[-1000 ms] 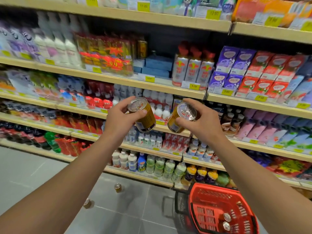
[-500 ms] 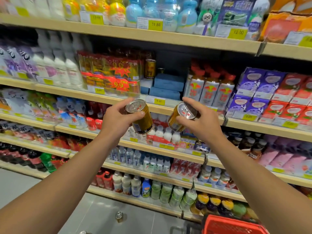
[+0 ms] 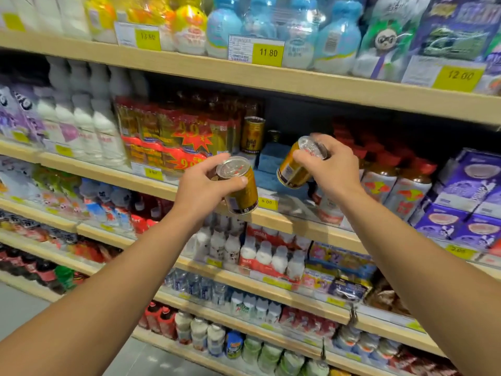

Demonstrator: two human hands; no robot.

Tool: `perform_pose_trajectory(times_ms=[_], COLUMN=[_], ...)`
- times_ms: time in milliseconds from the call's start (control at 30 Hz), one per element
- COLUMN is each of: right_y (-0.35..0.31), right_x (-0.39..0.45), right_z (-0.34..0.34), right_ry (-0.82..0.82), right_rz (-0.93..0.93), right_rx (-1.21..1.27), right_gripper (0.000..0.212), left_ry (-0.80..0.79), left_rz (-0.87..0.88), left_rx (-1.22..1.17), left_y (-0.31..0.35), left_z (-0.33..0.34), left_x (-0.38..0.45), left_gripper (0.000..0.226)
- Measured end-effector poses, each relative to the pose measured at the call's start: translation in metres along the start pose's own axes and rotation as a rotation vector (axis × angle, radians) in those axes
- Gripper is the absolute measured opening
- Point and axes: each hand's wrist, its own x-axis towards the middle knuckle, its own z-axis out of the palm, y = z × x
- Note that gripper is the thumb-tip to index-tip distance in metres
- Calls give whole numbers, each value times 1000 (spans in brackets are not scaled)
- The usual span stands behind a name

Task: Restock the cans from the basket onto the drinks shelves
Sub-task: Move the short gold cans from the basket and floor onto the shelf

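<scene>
Now each hand grips a gold can before the shelf: left hand (image 3: 200,189) wraps its can (image 3: 240,187), right hand (image 3: 329,168) pinches its can (image 3: 294,165) (blurred, seemingly tilted) farther right.

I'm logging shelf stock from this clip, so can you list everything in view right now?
Held cans: two, gold; one in left hand, one in right.
Shelf can: one, gold, upright on the second shelf from the top, above blue boxes.
Red-gold multipacks: several, left of it.
White bottles: several, far left.
Purple cartons: several, right.
Price tags: yellow, shelf edges.
Left hand, right hand: raised at the shelf.
</scene>
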Motion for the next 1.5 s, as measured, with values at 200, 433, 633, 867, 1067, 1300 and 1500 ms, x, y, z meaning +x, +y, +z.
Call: perform_pose_trajectory(times_ms=[200, 433, 633, 867, 1067, 1300, 1500], right_y=[-4, 3, 0, 5, 12, 28, 42], right_x=[32, 61, 95, 120, 120, 106, 105], right_z=[32, 59, 68, 77, 77, 76, 90], right_ry=[22, 75, 37, -61, -238, -204, -21], right_rz=[27, 37, 76, 87, 169, 135, 76], right_rx=[-68, -50, -284, -361, -168, 48, -8], right_gripper=[31, 55, 55, 68, 81, 101, 87], left_ry=[0, -63, -115, -153, -160, -166, -177], left_rz=[54, 77, 58, 74, 87, 96, 105], left_rx=[24, 40, 65, 95, 122, 131, 130], left_y=[-9, -23, -31, -34, -36, -36, -36], left_z=[8, 8, 6, 16, 19, 19, 19], left_x=[28, 57, 76, 87, 89, 89, 89], left_gripper=[60, 61, 72, 77, 69, 66, 64])
